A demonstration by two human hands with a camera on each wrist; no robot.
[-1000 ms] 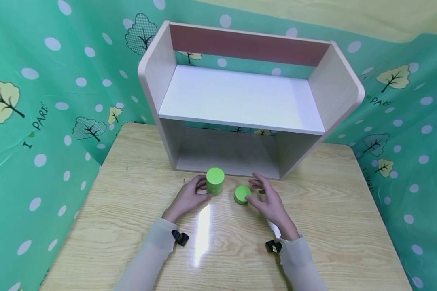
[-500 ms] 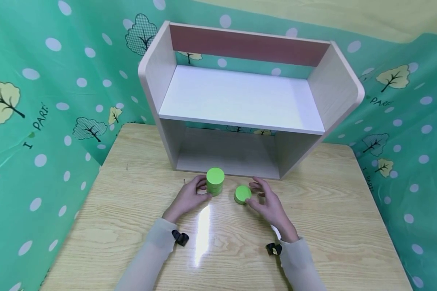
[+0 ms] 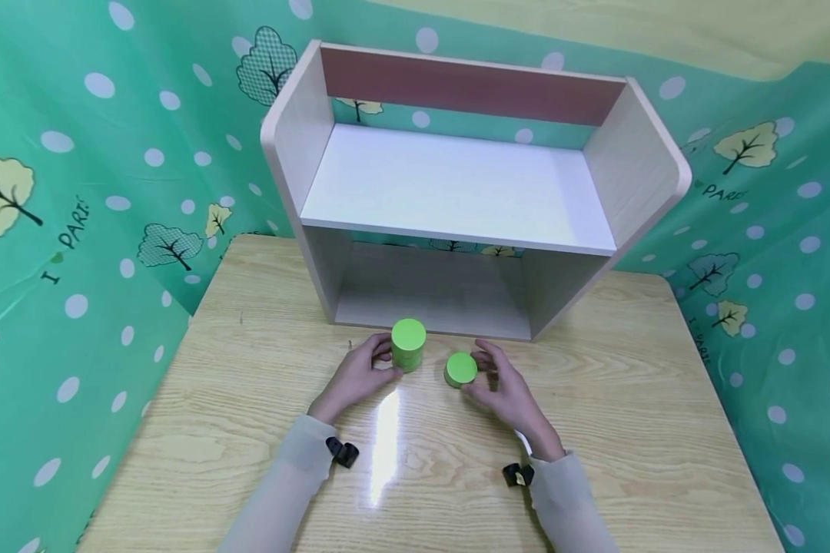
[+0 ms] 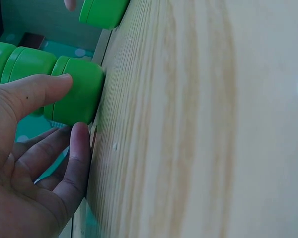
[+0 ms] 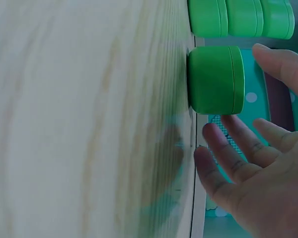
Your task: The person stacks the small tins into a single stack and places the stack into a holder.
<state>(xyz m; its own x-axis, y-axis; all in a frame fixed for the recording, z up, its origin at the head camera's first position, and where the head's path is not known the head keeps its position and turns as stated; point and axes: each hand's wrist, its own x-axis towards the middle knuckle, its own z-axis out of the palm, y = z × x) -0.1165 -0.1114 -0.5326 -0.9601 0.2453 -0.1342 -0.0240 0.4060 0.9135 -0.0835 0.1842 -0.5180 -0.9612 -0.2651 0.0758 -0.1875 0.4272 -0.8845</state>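
A stack of three green round lidded containers [image 3: 408,342] stands upright on the table, just before the shelf. My left hand [image 3: 361,375] holds the stack from the left; in the left wrist view its thumb lies across the lowest container [image 4: 84,91] and a fingertip meets that container's side. To the right of the stack stands a single green container [image 3: 460,369] of the same kind. My right hand [image 3: 508,388] curves loosely around its right side. The right wrist view shows gaps between this container [image 5: 213,79] and the thumb and fingers of the right hand [image 5: 268,168].
A two-tier pale wooden shelf [image 3: 456,184] with a dark pink back strip stands at the rear of the wooden table [image 3: 214,384]. Its lower front edge is close behind the containers. A green patterned cloth [image 3: 76,230] hangs around the table.
My right hand shifts slightly left, its fingers and thumb coming nearer the single container. The left hand and the stack stay in place.
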